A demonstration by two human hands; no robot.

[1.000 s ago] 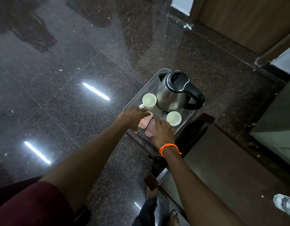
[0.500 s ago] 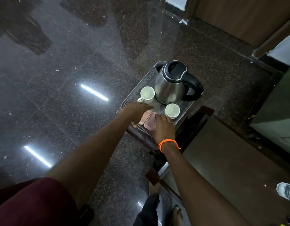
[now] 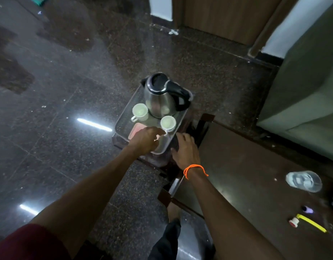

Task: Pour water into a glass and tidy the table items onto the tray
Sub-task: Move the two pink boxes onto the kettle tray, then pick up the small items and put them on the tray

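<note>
Now, left hand [image 3: 146, 140]: your fingers lie relaxed over the tray [image 3: 122, 120], gripping nothing.
Right hand [image 3: 186, 151]: spread (empty), at the tray's 4 o'clock.

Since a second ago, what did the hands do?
The right hand came off the pink packets and now lies off the tray's near corner, fingers loose. The left hand stays over the packets. The kettle and both cups kept their places.

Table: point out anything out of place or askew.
The glass sits alone on the table, far from the tray; a yellow stick and small bits lie near it. Cups and kettle stand upright.
</note>
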